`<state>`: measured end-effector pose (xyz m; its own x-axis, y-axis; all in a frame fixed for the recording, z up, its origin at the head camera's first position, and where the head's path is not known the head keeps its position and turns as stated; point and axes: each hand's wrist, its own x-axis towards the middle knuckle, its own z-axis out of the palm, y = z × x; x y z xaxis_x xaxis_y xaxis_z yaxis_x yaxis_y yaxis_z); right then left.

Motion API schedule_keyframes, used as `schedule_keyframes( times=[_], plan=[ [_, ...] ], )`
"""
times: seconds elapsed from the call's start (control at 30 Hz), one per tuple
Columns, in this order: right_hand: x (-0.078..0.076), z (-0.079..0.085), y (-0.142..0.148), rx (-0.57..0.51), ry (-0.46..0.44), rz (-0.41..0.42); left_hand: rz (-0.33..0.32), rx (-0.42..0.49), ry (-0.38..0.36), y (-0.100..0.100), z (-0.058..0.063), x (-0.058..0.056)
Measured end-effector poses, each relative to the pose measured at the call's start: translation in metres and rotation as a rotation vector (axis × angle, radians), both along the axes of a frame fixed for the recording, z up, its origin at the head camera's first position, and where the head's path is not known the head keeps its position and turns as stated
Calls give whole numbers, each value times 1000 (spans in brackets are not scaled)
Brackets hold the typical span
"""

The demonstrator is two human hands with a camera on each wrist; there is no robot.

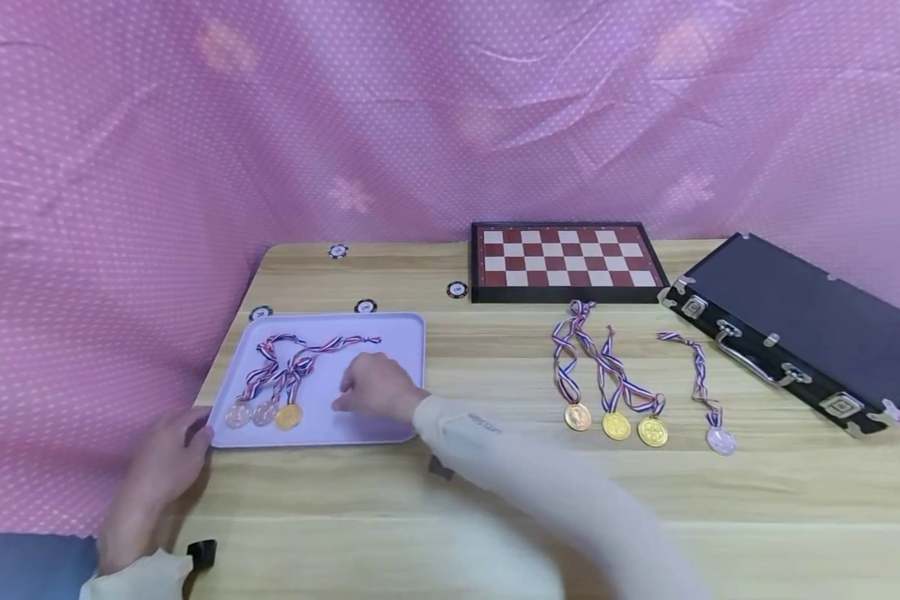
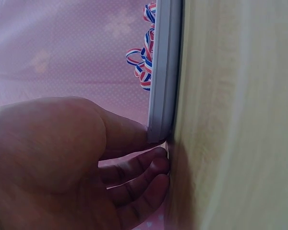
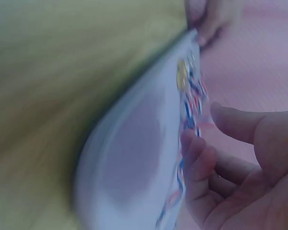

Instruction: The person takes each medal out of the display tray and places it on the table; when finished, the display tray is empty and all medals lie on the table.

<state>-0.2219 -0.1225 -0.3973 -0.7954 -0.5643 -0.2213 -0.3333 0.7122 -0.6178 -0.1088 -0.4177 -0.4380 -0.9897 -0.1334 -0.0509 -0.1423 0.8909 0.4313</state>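
Note:
A pale lavender tray (image 1: pixel 352 422) lies on the left part of the table. My left hand (image 1: pixel 167 460) holds its near left corner; in the left wrist view the thumb (image 2: pixel 127 132) touches the rim and the other fingers bend beside the tabletop. Over the tray's right half hovers my right hand (image 1: pixel 378 386), fingers loosely bent, thumb apart, nothing between them. Two silver medals (image 1: pixel 238 415) and a gold medal (image 1: pixel 288 417) lie side by side at the tray's near left. Their tangled striped ribbons (image 1: pixel 297 364) stretch toward the far side.
Right of the tray lie a bronze-toned medal (image 1: pixel 577 417), two gold medals (image 1: pixel 617 426) and a silver medal (image 1: pixel 722 441), all ribboned. A checkered board (image 1: pixel 570 257) stands at the back. A black case (image 1: pixel 802 317) occupies the right side. Several poker chips (image 1: pixel 457 289) lie behind the tray.

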Motion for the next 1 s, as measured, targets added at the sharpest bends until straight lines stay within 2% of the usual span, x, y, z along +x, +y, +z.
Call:
schedule_keyframes(
  times=[0.17, 0.33, 0.5, 0.67, 0.83, 1.0],
  plan=[
    [6, -6, -35, 13, 48, -17, -14, -13, 22, 3, 2, -3],
    [8, -19, -50, 31, 92, -20, -47, -7, 44, 5, 4, -3],
    [11, -27, -67, 46, 136, -8, -18, 2, 27, 2, 5, 3],
    [12, -34, -77, 66, 176, -28, -9, -12, 3, 2, 4, 3],
    [10, -37, -80, 37, 164, -69, 2, -13, -3, 3, 3, 2],
    [8, -36, -81, 14, 117, -96, 4, -14, 42, 3, 2, 2]
  ],
)
